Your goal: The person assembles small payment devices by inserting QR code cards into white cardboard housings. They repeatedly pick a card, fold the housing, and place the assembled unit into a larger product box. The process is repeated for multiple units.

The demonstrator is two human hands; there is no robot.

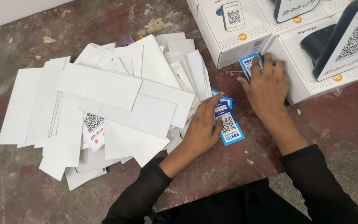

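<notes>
My left hand (201, 126) lies flat on the floor with its fingers spread, its fingertips resting on a small stack of blue-and-white code stickers (230, 127). My right hand (267, 86) presses down on another blue-and-white sticker (249, 65), which pokes out from under the fingers next to a white box. A big heap of white paper strips and backing sheets (104, 103) spreads out to the left of my left hand. One white card with a square code (93, 130) peeks out of the heap.
Several white boxes (231, 31) stand at the top right, each with a dark code-display device (344, 41) pictured or resting on it. The floor (249, 166) is worn, reddish and stained. My black sleeves and lap fill the bottom edge.
</notes>
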